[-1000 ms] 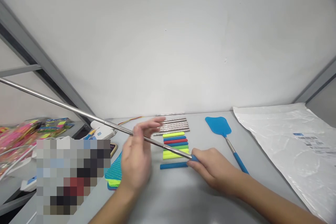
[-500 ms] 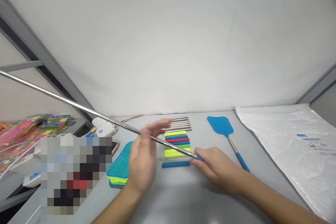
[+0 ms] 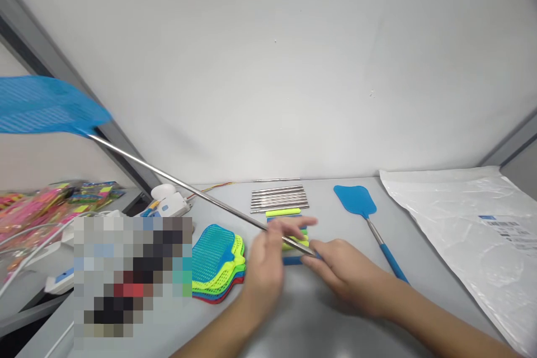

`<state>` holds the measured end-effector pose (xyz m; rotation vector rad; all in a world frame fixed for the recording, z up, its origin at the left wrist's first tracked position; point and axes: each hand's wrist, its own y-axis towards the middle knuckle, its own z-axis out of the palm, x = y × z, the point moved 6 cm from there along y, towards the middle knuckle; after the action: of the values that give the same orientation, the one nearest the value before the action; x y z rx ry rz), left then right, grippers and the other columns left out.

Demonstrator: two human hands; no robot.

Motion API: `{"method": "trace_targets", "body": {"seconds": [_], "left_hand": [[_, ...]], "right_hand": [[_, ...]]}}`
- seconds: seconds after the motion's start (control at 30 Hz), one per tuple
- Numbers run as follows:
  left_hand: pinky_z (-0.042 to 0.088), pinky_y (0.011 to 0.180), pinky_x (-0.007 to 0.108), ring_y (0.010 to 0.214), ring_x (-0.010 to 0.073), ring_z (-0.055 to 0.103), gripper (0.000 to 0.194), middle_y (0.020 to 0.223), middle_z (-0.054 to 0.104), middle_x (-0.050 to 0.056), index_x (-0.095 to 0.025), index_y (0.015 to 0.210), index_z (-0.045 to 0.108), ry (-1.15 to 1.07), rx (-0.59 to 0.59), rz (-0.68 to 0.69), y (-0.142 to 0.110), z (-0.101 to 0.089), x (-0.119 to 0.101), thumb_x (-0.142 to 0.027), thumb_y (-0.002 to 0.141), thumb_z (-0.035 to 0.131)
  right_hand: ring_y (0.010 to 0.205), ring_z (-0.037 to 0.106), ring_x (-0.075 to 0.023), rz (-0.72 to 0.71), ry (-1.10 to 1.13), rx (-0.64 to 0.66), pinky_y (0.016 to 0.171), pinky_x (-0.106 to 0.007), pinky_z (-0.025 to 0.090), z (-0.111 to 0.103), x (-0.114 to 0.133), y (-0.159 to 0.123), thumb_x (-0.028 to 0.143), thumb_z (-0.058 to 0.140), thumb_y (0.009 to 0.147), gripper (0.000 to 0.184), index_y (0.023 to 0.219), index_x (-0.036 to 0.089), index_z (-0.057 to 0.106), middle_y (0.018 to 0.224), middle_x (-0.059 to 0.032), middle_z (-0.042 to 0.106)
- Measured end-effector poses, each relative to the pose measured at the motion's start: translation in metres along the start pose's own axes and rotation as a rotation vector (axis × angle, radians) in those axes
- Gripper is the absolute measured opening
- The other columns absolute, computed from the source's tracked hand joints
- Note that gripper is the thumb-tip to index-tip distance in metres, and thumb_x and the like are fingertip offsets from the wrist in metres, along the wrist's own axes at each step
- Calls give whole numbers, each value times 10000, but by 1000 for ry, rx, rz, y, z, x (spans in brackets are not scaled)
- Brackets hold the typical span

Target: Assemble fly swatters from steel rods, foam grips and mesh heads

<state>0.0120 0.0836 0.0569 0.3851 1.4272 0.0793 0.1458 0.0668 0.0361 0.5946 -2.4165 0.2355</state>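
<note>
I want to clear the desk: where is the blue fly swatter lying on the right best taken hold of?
Grip the finished fly swatter by its blue foam handle, coming from above on the near side. The handle points toward the person, is thicker than the thin metal shaft, and nothing crowds it.

Plastic sheet [image 3: 474,235], perhaps a bag

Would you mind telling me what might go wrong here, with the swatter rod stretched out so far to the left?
1. The blue swatter head sits high at the far left, near the grey frame; it may knock it.
2. The rod passes over the white device and could sweep it.
3. The left hand and right hand meet at the rod's base; a finger might get pinched.
</note>
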Motion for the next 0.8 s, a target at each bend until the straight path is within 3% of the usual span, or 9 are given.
{"method": "trace_targets", "body": {"seconds": [0.1, 0.23, 0.3, 0.43, 0.5, 0.57, 0.67, 0.8], "left_hand": [[406, 1003, 393, 1105, 215, 591, 468, 1139, 688, 43, -234, 1008, 669, 58, 113, -111, -12, 17, 11, -417, 1018, 238], [379, 1028, 403, 1168, 233, 536, 456, 1269, 609, 56, -254, 1191, 625, 128, 133, -4, -8, 10, -5, -456, 1005, 261], [406, 995, 424, 1094, 244, 574, 514, 1226, 623, 86, -232, 1181, 621, 45, 38, 128, 1, -5, -22, -500, 994, 226], [473, 874, 386, 898, 218, 634, 493, 959, 690, 88, -186, 948, 660, -160, -309, 361, 20, -51, -50, -463, 1001, 255], [486, 824, 351, 850, 199, 633, 460, 842, 679, 62, -180, 811, 649, -180, -415, 407, 25, -64, -55, -417, 1002, 304], [486, 813, 341, 838, 193, 631, 455, 771, 663, 44, -182, 723, 620, -181, -435, 393, 26, -65, -51, -384, 1002, 324], [470, 871, 368, 880, 203, 634, 453, 814, 688, 48, -189, 720, 609, -141, -309, 258, 18, -44, -31, -400, 1002, 323], [427, 962, 407, 1015, 229, 612, 467, 1029, 700, 80, -195, 873, 663, 7, 50, -40, -6, 5, 5, -421, 1008, 277]], "right_hand": [[642, 513, -148, -11, 3, -23, 587, -264, 290, -3, 7, -2, 426, 312, 993, 347, 802, 207, 502, 754, -13, 612], [552, 422, -130, -41, -68, -57, 548, -267, 243, -10, 10, -3, 437, 312, 990, 358, 754, 209, 456, 651, 15, 537], [544, 407, -129, -55, -93, -69, 543, -268, 233, -12, 9, -3, 445, 317, 987, 348, 762, 213, 447, 640, 21, 524], [548, 410, -133, -45, -169, -83, 533, -270, 220, -13, 2, -3, 473, 313, 980, 368, 750, 215, 437, 632, 15, 524], [543, 407, -133, -33, -191, -75, 524, -270, 215, -12, -2, -2, 487, 302, 979, 386, 744, 214, 441, 625, 12, 521], [535, 408, -131, -18, -194, -60, 516, -270, 213, -10, -3, -1, 490, 292, 981, 400, 743, 212, 453, 626, 9, 529], [546, 444, -132, 2, -165, -33, 520, -270, 231, -8, -1, -1, 478, 294, 985, 407, 751, 205, 484, 649, -2, 566], [628, 539, -152, -23, -98, -15, 559, -272, 275, -6, 5, -3, 430, 311, 994, 361, 881, 199, 563, 770, -30, 648]]}}
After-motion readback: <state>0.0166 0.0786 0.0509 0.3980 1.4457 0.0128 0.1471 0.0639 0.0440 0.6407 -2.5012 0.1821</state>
